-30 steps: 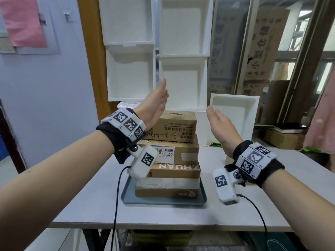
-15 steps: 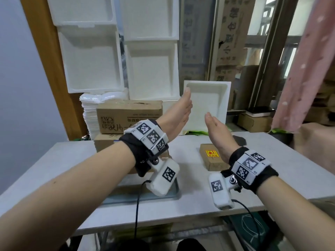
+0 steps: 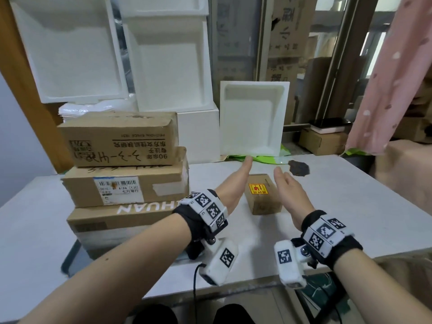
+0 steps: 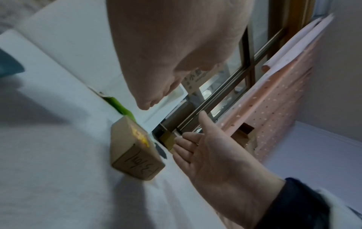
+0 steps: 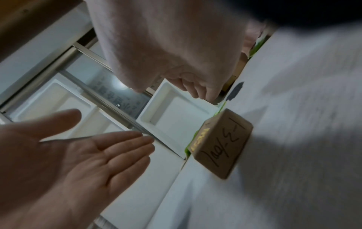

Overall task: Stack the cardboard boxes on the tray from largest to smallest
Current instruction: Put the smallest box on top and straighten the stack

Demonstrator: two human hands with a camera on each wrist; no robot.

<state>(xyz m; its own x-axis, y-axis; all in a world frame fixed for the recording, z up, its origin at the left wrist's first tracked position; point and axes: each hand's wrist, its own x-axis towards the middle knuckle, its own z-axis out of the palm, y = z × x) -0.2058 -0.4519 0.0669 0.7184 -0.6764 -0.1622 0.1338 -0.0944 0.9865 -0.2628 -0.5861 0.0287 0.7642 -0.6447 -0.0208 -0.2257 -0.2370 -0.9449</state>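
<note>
My left hand (image 3: 236, 183) and right hand (image 3: 288, 190) are both flat, fingers straight and together, palms facing each other, holding nothing. They flank the small cardboard box (image 3: 261, 195) on either side, close to its faces but, as far as I can tell from the wrist views, not yet touching it. That box sits alone on the desk (image 3: 350, 206), right of the tray, with a red-and-yellow sticker on top and handwriting on its near face.

Out to the left, the grey tray (image 3: 70, 256) already carries three boxes: the widest box (image 3: 121, 220) at the bottom, the labelled middle box (image 3: 126, 185) on it, and the top box (image 3: 119, 139) above.

I judge the task mostly done: three tiers stand in order, and only this smallest box remains to be clamped, lifted and set on top.
</note>
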